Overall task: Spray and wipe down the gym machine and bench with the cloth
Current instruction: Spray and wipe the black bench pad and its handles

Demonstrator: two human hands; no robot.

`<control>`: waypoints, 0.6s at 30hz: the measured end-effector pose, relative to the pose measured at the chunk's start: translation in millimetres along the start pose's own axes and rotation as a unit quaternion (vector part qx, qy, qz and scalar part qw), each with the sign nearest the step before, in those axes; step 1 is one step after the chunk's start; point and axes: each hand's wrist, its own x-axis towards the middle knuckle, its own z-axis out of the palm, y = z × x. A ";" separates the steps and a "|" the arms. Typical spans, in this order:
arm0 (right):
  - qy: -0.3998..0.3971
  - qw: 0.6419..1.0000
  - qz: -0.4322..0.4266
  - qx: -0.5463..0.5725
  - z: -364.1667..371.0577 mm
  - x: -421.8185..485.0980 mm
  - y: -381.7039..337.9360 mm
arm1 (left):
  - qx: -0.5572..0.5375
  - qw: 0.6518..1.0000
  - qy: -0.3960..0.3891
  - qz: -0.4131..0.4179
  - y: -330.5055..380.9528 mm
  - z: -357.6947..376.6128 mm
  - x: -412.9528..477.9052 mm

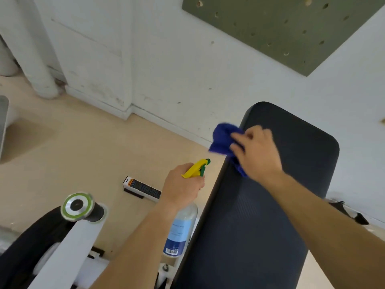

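The step in hand reads as the wiping of the bench (270, 205), whose dark padded top runs from the lower middle of the view up toward the wall. The right hand (256, 151) sits over the bench's far left edge with its fingers curled round a bunched blue cloth (221, 138). The cloth overhangs that edge and touches the pad just under the hand; its outline is blurred, so how flat it lies I cannot tell. The left hand (183, 184) hangs just left of the bench, off the pad, gripping the neck of a clear spray bottle (181, 230). The bottle's yellow trigger head (195, 168) points toward the bench side; whether a finger rests on the trigger is hidden. No wet patch shows on the pad, so how much of it is already wiped is hard to judge. The near half of the bench looks likely to need a spray and a pass next, which calls for bringing the nozzle over the pad and pressing the cloth flat along its length. Further left of the bench stands the white gym machine (68, 243), and a small box (142, 188) lies on the floor between the two.
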 end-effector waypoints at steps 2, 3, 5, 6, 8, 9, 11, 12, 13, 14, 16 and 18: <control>-0.087 0.987 -0.118 -0.072 16.6 -18.3 -16.8 | -0.002 0.999 0.022 0.022 9.7 -4.6 3.3; -0.138 0.973 -0.172 -0.073 19.3 -25.4 -26.7 | -0.001 0.999 0.032 0.029 15.0 -7.2 5.7; -0.235 0.929 -0.276 -0.069 27.7 -35.1 -40.4 | -0.010 0.998 0.040 0.038 25.1 -10.6 14.1; -0.262 0.907 -0.313 -0.102 27.2 -33.1 -42.2 | -0.013 0.998 0.038 0.043 29.8 -10.9 17.9; -0.262 0.904 -0.300 -0.154 26.0 -8.6 -32.0 | -0.002 0.998 0.034 0.052 39.4 -8.6 27.1; -0.256 0.910 -0.274 -0.177 23.2 6.7 -25.2 | 0.005 0.998 0.035 0.055 44.1 -6.8 31.3; -0.235 0.917 -0.204 -0.250 13.7 43.8 -11.7 | 0.009 0.997 0.041 0.059 49.2 -4.6 37.9; -0.205 0.923 -0.157 -0.285 8.0 65.5 -3.8 | 0.013 0.997 0.043 0.060 51.6 -3.1 42.2; -0.176 0.931 -0.105 -0.301 0.6 88.1 4.4 | 0.017 0.997 0.045 0.060 54.0 -1.9 45.2; -0.152 0.940 -0.049 -0.303 -4.7 106.6 11.1 | 0.019 0.997 0.046 0.063 55.9 -0.7 48.1; -0.152 0.946 0.030 -0.283 -3.7 124.4 14.5 | 0.024 0.996 0.050 0.074 58.9 0.5 51.9; -0.172 0.949 0.016 -0.265 1.6 111.8 0.0 | 0.026 0.995 0.057 0.080 62.0 0.8 55.1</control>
